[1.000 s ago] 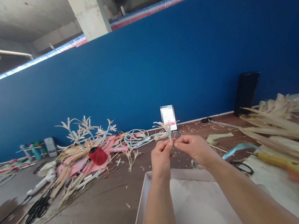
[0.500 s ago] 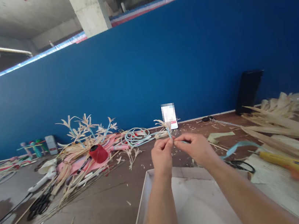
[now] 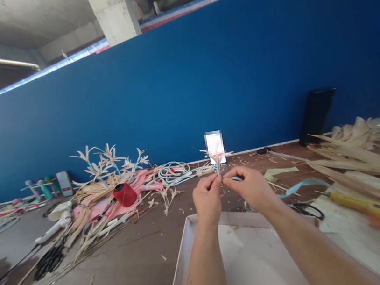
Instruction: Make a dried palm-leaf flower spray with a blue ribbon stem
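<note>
Above the far edge of a white box, my left hand (image 3: 208,199) pinches the stem of a small husk flower (image 3: 217,158) between thumb and fingers. Its pale, narrow petals spread upward over a light blue wrapped stem. Close against it on the right, my right hand (image 3: 249,186) is closed on a light blue tape (image 3: 234,179), which shows between its thumb and index finger. More light blue tape (image 3: 302,186) runs out beyond the right wrist across the table. My fingertips nearly meet at the stem and hide its lower end.
The open white box (image 3: 186,242) lies under my forearms. Left are a red thread cone (image 3: 125,195), finished husk flowers (image 3: 107,159), black scissors (image 3: 49,262) and a white glue gun (image 3: 55,229). Right are a yellow glue gun (image 3: 372,206), dried husks (image 3: 361,151) and a phone (image 3: 215,148) behind the flower.
The flower has turned and shifted slightly right, its petals now in front of the phone. Both hands keep their pinch with little movement. Another person's hand at the far left has mostly left the view.
</note>
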Demonstrator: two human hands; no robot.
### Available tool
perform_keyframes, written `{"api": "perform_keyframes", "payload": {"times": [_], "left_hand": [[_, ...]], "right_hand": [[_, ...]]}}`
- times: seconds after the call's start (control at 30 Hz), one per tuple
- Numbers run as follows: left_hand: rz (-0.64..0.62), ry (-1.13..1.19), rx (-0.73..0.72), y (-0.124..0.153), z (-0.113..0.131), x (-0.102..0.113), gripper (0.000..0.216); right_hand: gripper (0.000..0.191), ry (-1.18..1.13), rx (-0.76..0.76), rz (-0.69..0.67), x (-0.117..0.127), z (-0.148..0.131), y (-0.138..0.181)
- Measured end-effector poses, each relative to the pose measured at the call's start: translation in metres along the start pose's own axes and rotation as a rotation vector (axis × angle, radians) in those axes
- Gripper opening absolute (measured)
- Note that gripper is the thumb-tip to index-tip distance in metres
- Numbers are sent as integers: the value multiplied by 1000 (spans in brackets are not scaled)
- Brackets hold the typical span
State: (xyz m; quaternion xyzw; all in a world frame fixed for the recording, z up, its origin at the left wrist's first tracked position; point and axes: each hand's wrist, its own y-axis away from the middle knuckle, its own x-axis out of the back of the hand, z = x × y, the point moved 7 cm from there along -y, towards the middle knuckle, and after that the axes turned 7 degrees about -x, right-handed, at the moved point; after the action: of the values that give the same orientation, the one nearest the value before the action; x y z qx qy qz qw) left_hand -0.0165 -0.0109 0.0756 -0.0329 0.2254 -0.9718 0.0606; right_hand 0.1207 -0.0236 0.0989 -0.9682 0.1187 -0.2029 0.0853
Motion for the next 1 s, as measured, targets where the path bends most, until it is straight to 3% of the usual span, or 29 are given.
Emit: {"api": "perform_keyframes", "payload": {"times": [0.23, 0.5, 0.87, 1.0], "left_hand": [[30, -25, -37, 0, 5, 2, 21], [36, -2, -78, 0, 7, 2, 20], [8, -59, -82, -1, 6, 1, 21], [13, -35, -70, 0, 5, 1, 22]], "right_hand": [[25, -35, -87, -7, -3, 9, -2], [31, -129, -126, -121, -6, 5, 2], [23, 133, 135, -65, 1, -1, -3], [23, 144, 147, -22, 3, -3, -2]]}}
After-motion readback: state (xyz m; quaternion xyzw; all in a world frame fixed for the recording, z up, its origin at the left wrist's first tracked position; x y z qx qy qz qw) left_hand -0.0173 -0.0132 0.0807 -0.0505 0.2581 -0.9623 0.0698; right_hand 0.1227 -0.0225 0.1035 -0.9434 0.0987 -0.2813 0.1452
